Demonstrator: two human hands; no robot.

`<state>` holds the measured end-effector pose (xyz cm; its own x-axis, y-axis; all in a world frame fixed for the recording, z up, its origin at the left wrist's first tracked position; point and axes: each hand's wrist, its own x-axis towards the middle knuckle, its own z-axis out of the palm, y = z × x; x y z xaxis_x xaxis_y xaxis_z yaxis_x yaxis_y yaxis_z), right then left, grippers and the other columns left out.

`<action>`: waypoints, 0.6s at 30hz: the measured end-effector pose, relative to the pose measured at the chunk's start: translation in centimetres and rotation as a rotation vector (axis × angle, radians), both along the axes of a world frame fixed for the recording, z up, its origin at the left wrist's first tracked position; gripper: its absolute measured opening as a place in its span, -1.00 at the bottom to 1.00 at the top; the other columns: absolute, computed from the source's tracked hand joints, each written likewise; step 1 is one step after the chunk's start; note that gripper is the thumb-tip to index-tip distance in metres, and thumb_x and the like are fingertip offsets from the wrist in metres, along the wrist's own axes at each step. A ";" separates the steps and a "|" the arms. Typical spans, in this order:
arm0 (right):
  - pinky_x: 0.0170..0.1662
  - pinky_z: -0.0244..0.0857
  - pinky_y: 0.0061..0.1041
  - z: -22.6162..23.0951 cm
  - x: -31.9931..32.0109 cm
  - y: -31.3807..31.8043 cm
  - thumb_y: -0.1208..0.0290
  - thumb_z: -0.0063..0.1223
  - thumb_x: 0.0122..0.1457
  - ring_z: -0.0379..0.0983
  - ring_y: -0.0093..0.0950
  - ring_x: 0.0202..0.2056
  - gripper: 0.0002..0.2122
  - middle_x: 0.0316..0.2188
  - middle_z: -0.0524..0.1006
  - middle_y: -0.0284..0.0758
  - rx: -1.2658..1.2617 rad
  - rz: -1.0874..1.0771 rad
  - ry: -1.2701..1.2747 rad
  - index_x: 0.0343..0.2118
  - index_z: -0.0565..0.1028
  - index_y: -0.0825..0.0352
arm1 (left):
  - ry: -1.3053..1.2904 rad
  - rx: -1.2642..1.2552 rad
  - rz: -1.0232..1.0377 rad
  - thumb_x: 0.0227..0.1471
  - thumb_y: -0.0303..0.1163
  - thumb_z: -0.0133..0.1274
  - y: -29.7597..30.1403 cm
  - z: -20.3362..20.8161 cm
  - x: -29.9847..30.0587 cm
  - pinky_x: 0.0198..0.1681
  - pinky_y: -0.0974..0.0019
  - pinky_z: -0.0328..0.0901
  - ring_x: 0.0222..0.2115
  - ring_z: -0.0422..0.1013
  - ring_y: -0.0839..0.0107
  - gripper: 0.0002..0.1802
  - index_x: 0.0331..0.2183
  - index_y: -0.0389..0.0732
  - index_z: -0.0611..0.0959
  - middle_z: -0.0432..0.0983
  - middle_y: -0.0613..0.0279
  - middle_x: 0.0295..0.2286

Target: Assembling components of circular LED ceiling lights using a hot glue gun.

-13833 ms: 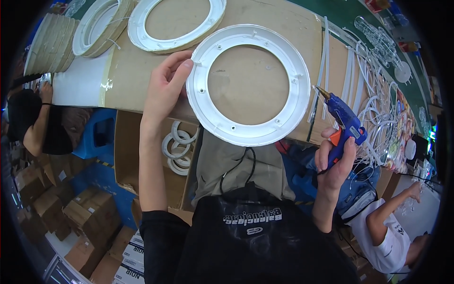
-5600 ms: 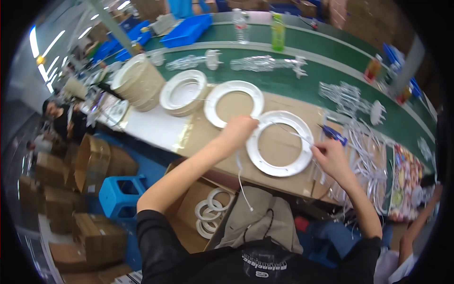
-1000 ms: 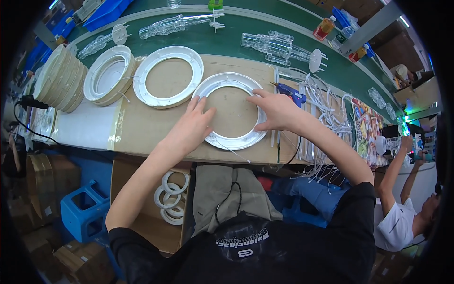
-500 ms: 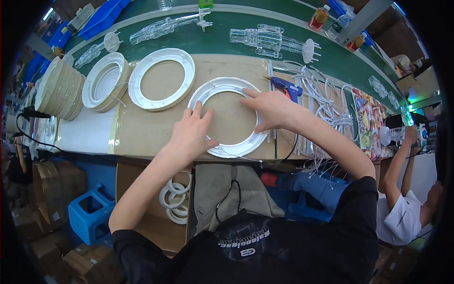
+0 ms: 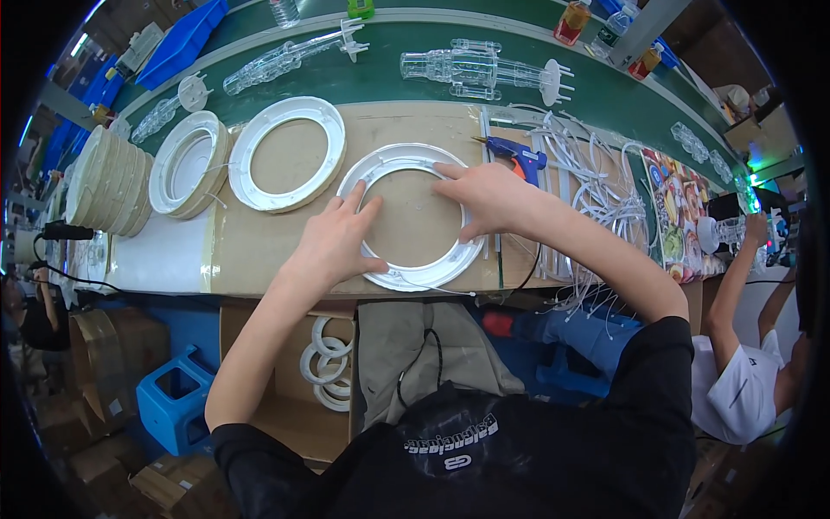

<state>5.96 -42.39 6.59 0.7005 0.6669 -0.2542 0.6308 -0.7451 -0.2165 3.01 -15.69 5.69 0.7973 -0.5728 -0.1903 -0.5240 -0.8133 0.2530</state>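
A white ring-shaped frame (image 5: 393, 156) lies flat on brown cardboard in front of me, its wide round middle showing the cardboard. A thin white lead (image 5: 445, 292) trails from its near edge. My left hand (image 5: 328, 240) rests on the ring's left side with fingers spread, fingertips at the upper left and thumb at the lower left. Across from it, my right hand (image 5: 494, 201) touches the right side, fingers apart, thumb lower down by the inner edge. Under the fingertips, small parts are hidden. Just beyond my right hand lies a blue glue gun (image 5: 516, 154).
Left of the ring lie another white ring (image 5: 245, 177), a short ring stack (image 5: 216, 177) and a taller stack (image 5: 108, 186). White strips and wires (image 5: 596, 195) tangle at the right. Clear plastic assemblies (image 5: 450, 67) lie on the green surface. A box (image 5: 290, 424) below holds smaller rings.
Both hands stay on the ring in nearly the same pose, with only slight finger shifts. The whole view has moved a little; the ring looks unmoved on the cardboard.
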 end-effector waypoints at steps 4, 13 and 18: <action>-0.07 0.43 -0.25 -0.3 0.1 -0.4 0.27 0.42 -0.27 0.52 -0.16 -0.07 -0.29 0.22 0.31 -0.10 0.017 0.013 -0.012 0.07 0.43 0.28 | 0.030 0.085 -0.006 -0.35 -0.12 0.42 -0.7 0.3 0.0 0.10 0.10 0.31 0.08 0.29 -0.07 0.00 0.14 -0.19 0.37 0.12 -0.18 0.22; -0.38 0.34 -0.33 1.0 -2.8 -7.4 0.22 0.24 0.05 0.53 -0.28 -0.46 -0.64 -0.34 0.61 -0.20 0.530 -0.795 -0.245 -0.18 0.54 0.40 | -0.211 -0.391 -0.045 -0.04 -0.51 0.16 1.5 1.2 -0.4 -0.15 0.09 0.40 -0.20 0.47 0.09 -0.53 -0.02 -0.28 0.50 0.52 0.00 -0.16; -0.43 0.33 -0.37 -1.3 -4.0 -7.9 0.09 0.19 0.09 0.53 -0.31 -0.47 -0.61 -0.56 0.56 -0.21 0.208 -0.912 -0.353 -0.29 0.56 0.42 | -0.116 -0.775 0.189 0.02 -0.55 0.10 4.2 -0.3 -0.8 -0.28 0.26 0.37 -0.37 0.49 0.29 -0.74 -0.18 -0.33 0.62 0.56 0.07 -0.38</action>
